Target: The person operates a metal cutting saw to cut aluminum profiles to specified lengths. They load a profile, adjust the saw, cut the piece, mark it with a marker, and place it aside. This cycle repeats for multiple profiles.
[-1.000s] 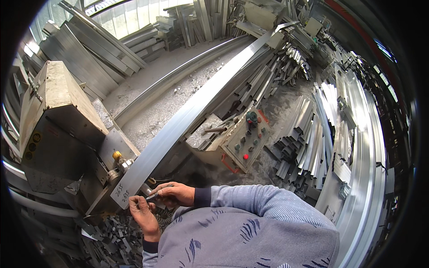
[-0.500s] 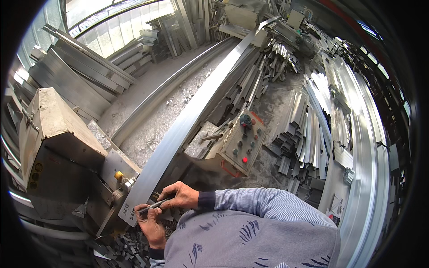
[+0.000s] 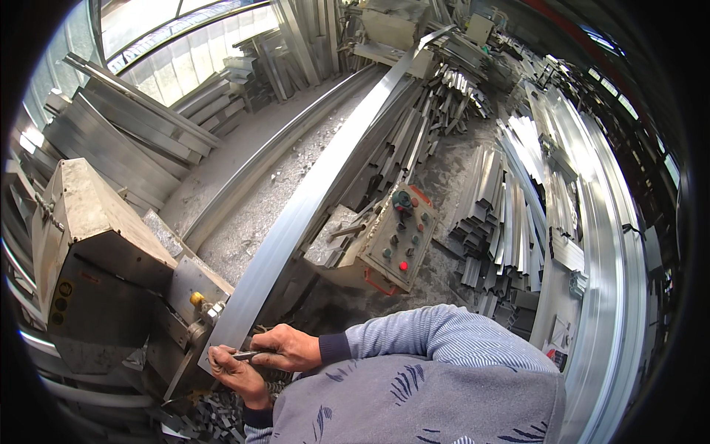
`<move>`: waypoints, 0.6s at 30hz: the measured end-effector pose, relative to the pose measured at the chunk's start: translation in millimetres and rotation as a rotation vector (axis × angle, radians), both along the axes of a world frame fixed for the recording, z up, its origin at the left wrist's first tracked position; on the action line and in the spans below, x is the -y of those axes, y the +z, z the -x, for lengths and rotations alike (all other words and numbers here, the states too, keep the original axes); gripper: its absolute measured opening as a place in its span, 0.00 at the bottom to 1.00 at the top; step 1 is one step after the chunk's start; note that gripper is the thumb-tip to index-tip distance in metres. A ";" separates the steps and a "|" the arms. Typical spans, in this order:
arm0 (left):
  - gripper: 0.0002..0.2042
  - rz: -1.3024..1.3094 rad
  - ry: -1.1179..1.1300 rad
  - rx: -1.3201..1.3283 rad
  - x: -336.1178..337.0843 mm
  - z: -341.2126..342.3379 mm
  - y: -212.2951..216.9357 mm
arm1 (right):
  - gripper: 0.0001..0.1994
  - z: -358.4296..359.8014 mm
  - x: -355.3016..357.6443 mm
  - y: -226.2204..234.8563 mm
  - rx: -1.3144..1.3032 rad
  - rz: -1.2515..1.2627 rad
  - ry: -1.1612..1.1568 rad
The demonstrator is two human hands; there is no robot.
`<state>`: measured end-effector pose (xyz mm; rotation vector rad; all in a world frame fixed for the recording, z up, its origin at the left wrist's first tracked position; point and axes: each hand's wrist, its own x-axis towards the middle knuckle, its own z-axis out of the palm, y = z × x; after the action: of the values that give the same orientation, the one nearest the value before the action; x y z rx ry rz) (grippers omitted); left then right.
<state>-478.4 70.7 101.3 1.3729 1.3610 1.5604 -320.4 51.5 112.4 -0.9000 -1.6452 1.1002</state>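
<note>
In front of my body, both hands meet at a slim dark marker pen point(image 3: 244, 355). My right hand point(image 3: 288, 347) is closed around its barrel. The fingers of my left hand point(image 3: 240, 376) pinch the pen's other end; whether a cap is there cannot be made out. Beneath the hands lies the near end of a long flat silver metal profile point(image 3: 296, 214), which runs away to the far machine. My left fingers cover most of its near corner.
At left stands a boxy saw head point(image 3: 111, 214) with a clamp point(image 3: 211, 311) beside the profile's edge. A control box point(image 3: 399, 237) with buttons is right of the profile. Stacked metal profiles point(image 3: 510, 214) fill the right side; small offcuts point(image 3: 214, 418) lie below.
Both hands have moved down and left a little, still on the pen. Handwritten marks on the profile's end, visible before, are now mostly covered by my left hand. The view has shifted slightly.
</note>
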 end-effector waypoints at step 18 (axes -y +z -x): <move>0.17 0.098 -0.150 0.153 8.5 -16.0 1.3 | 0.21 -27.8 -6.5 -1.0 0.014 0.199 0.038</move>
<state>-462.4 62.2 102.6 1.2396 1.1982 1.4490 -292.6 58.0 111.4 -1.0091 -1.5890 1.3038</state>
